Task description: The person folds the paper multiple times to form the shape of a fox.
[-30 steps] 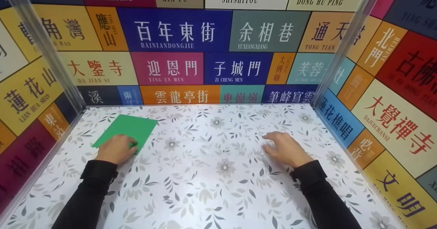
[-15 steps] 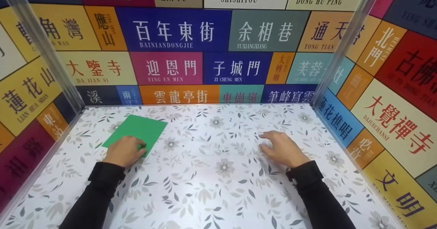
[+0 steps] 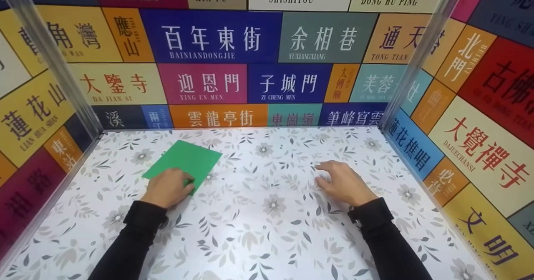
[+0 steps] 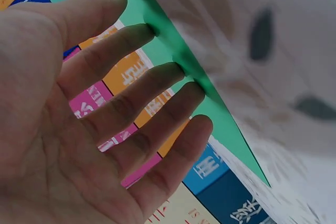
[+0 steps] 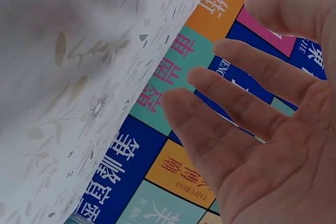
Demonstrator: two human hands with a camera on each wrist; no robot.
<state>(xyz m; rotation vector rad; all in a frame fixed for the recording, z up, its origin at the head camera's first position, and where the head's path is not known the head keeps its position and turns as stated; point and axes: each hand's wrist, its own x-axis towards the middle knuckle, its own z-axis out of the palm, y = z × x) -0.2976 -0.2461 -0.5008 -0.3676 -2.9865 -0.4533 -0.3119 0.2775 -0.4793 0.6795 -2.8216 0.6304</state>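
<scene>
Green sheet [image 3: 191, 159] has slid rightward across the worktop [image 3: 233, 230], moving with my left hand [image 3: 166, 187], whose extended fingers touch it with their tips without gripping. That puts it left of the middle, closer to my right hand [image 3: 344, 184], which has barely shifted, fingers relaxed, holding nothing.
</scene>
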